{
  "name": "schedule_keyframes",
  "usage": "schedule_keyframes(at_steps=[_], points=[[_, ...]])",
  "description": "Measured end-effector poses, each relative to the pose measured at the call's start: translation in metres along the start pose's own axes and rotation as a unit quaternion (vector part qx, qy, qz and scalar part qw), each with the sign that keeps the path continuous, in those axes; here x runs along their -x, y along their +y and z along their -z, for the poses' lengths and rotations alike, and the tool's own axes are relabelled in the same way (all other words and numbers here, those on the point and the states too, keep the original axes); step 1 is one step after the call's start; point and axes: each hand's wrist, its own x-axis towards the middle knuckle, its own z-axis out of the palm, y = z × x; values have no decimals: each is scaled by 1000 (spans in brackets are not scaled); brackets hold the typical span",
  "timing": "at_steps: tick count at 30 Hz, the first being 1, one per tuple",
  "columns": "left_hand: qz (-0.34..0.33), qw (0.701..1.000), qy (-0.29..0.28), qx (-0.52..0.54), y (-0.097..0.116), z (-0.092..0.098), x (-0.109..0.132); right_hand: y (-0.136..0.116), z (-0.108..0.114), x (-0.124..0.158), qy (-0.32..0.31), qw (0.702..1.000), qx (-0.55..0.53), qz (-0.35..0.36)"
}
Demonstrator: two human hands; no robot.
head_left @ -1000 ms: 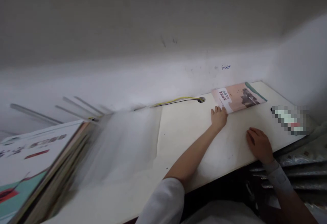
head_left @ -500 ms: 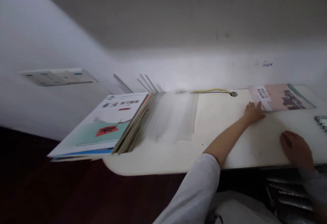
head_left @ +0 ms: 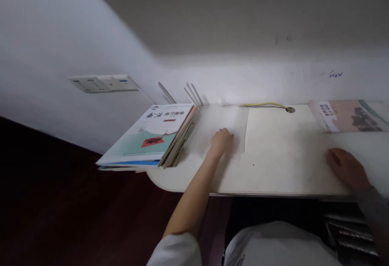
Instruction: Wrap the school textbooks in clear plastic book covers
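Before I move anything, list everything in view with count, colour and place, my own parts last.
tabletop: one, white, along the wall
book stack: one, white-and-teal top cover, left end
translucent sheet: at least one, whitish, right of the stack
booklet: one, mostly pink, right side
cables: two, yellow and dark, back edge
cable hole: one, dark, cables' right end
rods: several, grey, behind the stack
wall panel: one, white, left wall
handwriting: one scrawl, blue, back wall
floor: one, dark reddish, lower left
shirt: one, white, bottom
left hand: one, bare, at the sheet
right hand: one, bare, front right
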Motion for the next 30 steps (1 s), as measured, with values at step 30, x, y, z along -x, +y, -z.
schedule_keyframes(at_steps=[30], points=[[136,983,123,23,-87,67,6,-58,-32,-2,32,986,-58,155]])
